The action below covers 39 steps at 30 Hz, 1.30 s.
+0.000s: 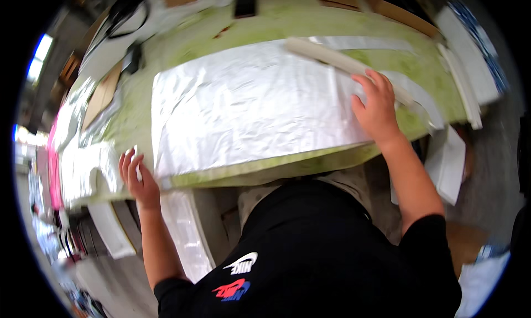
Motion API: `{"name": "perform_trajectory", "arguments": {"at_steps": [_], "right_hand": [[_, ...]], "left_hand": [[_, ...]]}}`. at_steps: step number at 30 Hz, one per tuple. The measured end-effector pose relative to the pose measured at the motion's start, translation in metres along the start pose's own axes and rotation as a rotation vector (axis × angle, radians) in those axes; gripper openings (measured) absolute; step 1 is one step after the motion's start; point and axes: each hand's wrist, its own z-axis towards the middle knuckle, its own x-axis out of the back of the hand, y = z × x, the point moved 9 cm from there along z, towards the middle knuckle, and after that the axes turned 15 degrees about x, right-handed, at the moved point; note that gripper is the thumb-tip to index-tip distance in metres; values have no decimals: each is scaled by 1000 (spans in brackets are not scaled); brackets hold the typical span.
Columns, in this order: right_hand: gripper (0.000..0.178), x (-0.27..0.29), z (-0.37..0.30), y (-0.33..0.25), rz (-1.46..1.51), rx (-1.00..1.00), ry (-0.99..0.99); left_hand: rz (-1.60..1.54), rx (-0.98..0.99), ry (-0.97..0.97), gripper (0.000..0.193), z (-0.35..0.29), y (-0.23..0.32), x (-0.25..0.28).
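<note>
My left hand [142,186] was at the counter's near edge, fingers half curled around a small white object [138,164], its kind too blurred to tell. My right hand [381,110] was open, thumb apart from the loosely spread fingers, by a pale tube [326,55]; I could not tell whether the fingertips touched it. The tube lay aslant over the right part of a wrinkled silvery sheet [249,108]. The sheet was spread flat between my hands on the green-mottled counter [207,27]. A silvery strip [428,105] curved beyond the tube's near end. Farther out were a dark phone [245,5] at the far side, a cardboard piece [102,97] to the left and an open cardboard box [406,11] at upper right.
</note>
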Motion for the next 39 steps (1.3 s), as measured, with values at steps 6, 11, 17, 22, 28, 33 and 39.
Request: {"name": "perform_trajectory", "arguments": {"at_steps": [6, 11, 17, 22, 28, 33, 39], "right_hand": [[56, 4, -27, 73, -162, -127, -344], [59, 24, -52, 90, -149, -230, -451], [64, 55, -70, 81, -59, -215, -336], [59, 79, -69, -22, 305, -157, -120], [56, 29, -68, -51, 391, -326, -265], [55, 15, -51, -46, 516, -375, -241], [49, 35, -78, 20, 111, -319, -10]], "left_hand": [[-425, -45, -334, 21, -6, 131, -57], [-635, -125, -703, 27, -24, 253, -118], [-515, -312, -876, 39, -55, 331, -163], [-400, -286, -841, 42, -65, 330, -183], [-404, -246, -840, 48, -63, 332, -181], [-423, -287, -798, 50, -64, 332, -178], [-647, -174, -750, 44, -58, 312, -176]]}}
